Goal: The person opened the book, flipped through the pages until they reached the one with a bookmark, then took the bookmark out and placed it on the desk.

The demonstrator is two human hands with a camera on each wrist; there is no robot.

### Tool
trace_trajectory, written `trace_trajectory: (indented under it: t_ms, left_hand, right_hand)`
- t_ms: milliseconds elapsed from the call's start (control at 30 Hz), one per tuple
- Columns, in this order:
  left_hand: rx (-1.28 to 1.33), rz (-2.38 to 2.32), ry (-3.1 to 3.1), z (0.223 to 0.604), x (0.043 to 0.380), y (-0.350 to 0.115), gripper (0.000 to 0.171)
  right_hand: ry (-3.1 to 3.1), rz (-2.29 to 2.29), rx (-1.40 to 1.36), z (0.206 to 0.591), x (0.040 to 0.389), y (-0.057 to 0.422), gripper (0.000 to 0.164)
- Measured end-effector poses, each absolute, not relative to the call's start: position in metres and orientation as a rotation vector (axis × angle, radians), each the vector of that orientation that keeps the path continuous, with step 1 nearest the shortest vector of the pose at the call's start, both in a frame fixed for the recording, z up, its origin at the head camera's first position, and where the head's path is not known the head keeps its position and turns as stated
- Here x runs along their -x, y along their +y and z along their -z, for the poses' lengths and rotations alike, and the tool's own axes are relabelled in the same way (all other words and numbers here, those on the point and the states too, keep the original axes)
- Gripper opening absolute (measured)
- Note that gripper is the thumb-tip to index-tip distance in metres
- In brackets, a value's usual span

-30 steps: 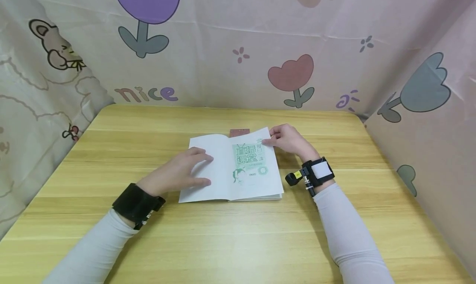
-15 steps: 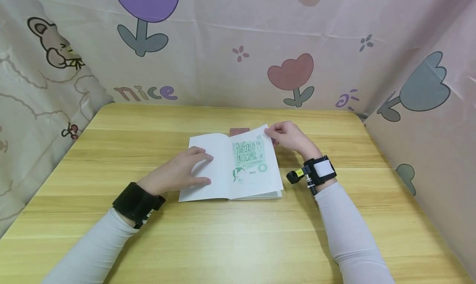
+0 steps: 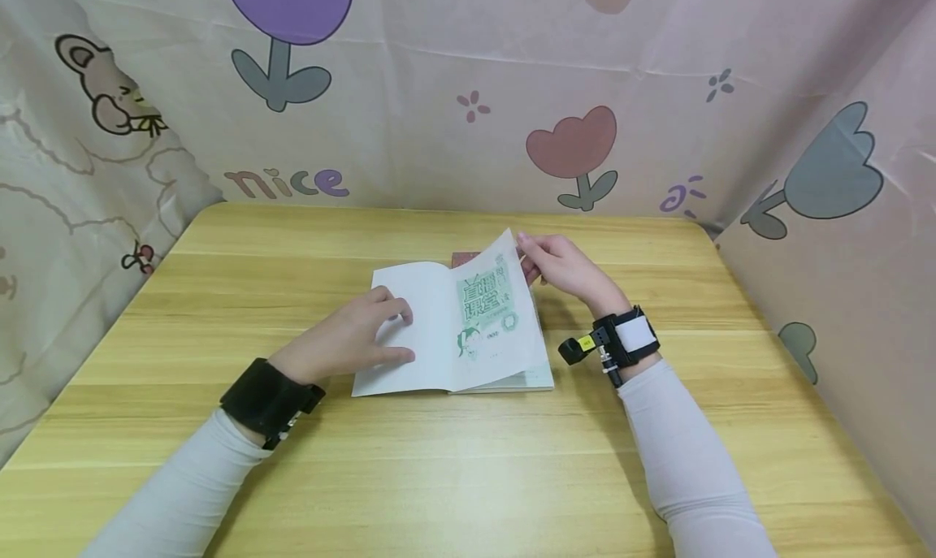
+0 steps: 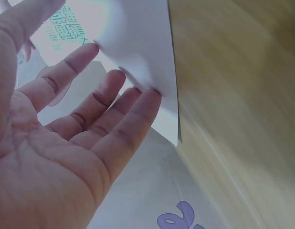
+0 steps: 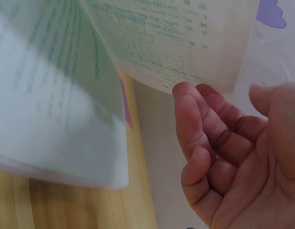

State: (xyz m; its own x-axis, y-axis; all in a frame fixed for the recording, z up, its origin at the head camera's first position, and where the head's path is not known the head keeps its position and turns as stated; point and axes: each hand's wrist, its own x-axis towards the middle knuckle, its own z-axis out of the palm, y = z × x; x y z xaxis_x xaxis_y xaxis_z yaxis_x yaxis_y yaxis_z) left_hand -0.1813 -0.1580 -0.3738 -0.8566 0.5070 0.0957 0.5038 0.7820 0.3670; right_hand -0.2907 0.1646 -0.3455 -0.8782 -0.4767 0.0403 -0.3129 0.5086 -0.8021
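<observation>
So the book (image 3: 431, 330) is lying spread out around the middle of the table (image 3: 439, 477), between the two hands; the left hand (image 3: 351, 339) is over the left page, thumb and fingers well apart and a bit bent, tips resting on the paper, not gripping anything; that page is plain white as far as I can see.

The right hand (image 3: 566, 270) is up at the far outer corner of the lifted page (image 3: 522, 339), the one with the green print; its fingers are loosely bent with the tips against the paper, and in the right wrist view there's a gap between thumb and page, so it's touching it rather than pinching it; the page leans up toward the middle, with more printed paper underneath.

Just behind the book there's a flat dark red thing (image 3: 462, 259); the raised page blocks part of it, so I can't tell what it is; the left hand also covers a chunk of the left page.

Both wrists have black straps (image 3: 625, 339) over pale sleeves (image 3: 695, 469); a cloth (image 3: 424, 119) printed with flowers and "nice" hangs around the table.
</observation>
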Motion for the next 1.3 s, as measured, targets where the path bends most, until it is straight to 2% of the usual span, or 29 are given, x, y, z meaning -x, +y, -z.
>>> trace_trajectory:
  t_ms: [200, 367, 867, 1000, 1200, 1300]
  left_hand:
    - [-0.870, -0.670, 2.924, 0.371, 0.184, -0.164, 0.042]
    - [-0.904, -0.778, 2.890, 0.372, 0.188, -0.168, 0.034]
    - [-0.851, -1.052, 2.787, 0.368, 0.188, -0.177, 0.048]
    - [-0.849, -1.073, 2.776, 0.367, 0.190, -0.177, 0.047]
    - [-0.862, -1.062, 2.796, 0.368, 0.192, -0.178, 0.037]
    - [-0.812, -1.078, 2.792, 0.368, 0.191, -0.178, 0.039]
  right_hand:
    - [2.501, 1.345, 0.793, 0.340, 0.282, 0.154, 0.056]
    - [2.435, 1.356, 0.900, 0.338, 0.276, 0.145, 0.050]
    - [2.305, 1.309, 1.121, 0.345, 0.264, 0.121, 0.030]
    - [2.335, 1.248, 1.174, 0.347, 0.261, 0.116, 0.025]
    - [2.428, 1.083, 1.226, 0.348, 0.255, 0.111, 0.023]
    - [2.435, 1.063, 1.232, 0.350, 0.253, 0.108, 0.021]
